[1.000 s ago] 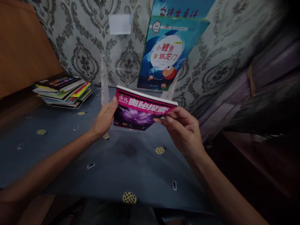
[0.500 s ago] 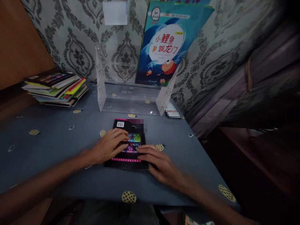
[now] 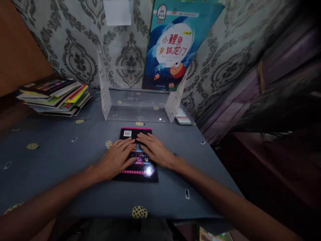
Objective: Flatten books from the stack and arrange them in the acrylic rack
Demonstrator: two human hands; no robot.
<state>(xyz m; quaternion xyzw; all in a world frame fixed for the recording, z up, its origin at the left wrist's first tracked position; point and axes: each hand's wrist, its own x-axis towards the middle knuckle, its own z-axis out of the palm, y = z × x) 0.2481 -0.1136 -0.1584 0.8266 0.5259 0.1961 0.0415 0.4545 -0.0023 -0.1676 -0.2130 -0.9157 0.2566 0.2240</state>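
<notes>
A black book [image 3: 140, 176] with a pink band, small colour pictures and a barcode lies flat on the table in front of me. My left hand [image 3: 116, 155] rests on its left half, fingers stretched out and thumb apart. On the upper right part of the cover lies my right hand [image 3: 155, 149], its fingers extended over the pictures. Neither hand grips the book. Part of the cover is hidden beneath both hands.
Behind the book stands a clear acrylic rack [image 3: 135, 113] holding a blue picture book [image 3: 173, 47] upright. A stack of books [image 3: 55, 97] sits at the back left. Patterned cloth covers the table [image 3: 82, 197]. A purple curtain [image 3: 235, 90] hangs at the right.
My right hand has moved up the cover, from the lower right edge to the upper right part. My left hand stays on the book's left half. The view has shifted slightly.
</notes>
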